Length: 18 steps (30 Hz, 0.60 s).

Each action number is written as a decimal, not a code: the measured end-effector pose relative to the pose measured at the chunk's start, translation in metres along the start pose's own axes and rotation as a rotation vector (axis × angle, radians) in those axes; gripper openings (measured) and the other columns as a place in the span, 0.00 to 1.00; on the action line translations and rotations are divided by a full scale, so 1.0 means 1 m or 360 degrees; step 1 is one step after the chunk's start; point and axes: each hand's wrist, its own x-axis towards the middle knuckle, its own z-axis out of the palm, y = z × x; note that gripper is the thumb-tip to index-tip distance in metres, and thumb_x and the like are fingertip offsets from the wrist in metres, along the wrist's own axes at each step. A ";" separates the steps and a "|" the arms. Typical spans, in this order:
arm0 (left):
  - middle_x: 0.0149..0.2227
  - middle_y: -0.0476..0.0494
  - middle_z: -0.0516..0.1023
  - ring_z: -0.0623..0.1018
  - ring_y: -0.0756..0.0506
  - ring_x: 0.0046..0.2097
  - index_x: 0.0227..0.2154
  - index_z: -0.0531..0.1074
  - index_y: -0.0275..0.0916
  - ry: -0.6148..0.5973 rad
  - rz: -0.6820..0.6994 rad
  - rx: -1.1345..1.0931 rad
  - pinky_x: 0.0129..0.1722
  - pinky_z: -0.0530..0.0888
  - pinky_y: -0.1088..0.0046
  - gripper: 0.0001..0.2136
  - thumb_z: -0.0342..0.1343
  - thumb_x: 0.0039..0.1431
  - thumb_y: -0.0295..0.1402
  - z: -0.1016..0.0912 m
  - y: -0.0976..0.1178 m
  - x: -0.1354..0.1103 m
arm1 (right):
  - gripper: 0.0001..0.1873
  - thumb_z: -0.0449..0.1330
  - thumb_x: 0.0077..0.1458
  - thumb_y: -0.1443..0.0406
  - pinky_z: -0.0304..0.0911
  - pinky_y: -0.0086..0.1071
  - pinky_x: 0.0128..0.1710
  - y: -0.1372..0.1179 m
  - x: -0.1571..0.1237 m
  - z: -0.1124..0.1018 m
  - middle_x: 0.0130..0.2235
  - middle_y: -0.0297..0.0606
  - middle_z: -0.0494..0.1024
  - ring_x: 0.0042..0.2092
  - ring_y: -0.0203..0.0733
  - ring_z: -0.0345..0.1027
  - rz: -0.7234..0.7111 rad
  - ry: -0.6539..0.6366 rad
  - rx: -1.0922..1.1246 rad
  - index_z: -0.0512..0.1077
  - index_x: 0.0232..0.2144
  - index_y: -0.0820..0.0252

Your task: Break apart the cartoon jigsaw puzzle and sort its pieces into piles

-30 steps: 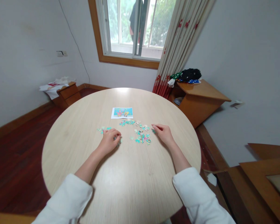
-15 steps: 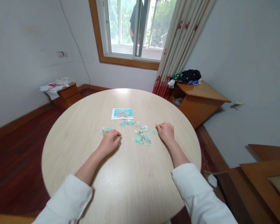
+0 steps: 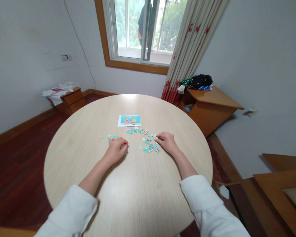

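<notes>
jigsaw pieces [image 3: 150, 144] lie mostly loose below the reference picture [image 3: 129, 120]; i see little joined. my left hand [image 3: 116, 148] is curled and my right hand [image 3: 167, 142] has its fingertips on pieces; i cannot tell whether either is gripping.

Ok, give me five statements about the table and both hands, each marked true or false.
1. The left hand and the right hand both rest on the round table. True.
2. A picture card lies beyond the puzzle pieces, toward the window. True.
3. The pieces form one finished picture. False: they lie scattered loose.
4. The right hand holds the picture card. False: it touches pieces nearer the person; the card lies apart.
5. Both sleeves are white. True.
</notes>
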 end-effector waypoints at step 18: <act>0.32 0.46 0.77 0.75 0.45 0.36 0.28 0.72 0.39 0.0071 -0.0033 0.0004 0.44 0.61 0.61 0.07 0.49 0.55 0.29 -0.001 -0.002 0.002 | 0.12 0.55 0.57 0.63 0.48 0.40 0.42 0.011 0.037 0.007 0.38 0.44 0.78 0.43 0.49 0.62 0.0214 0.0169 -0.0483 0.77 0.27 0.57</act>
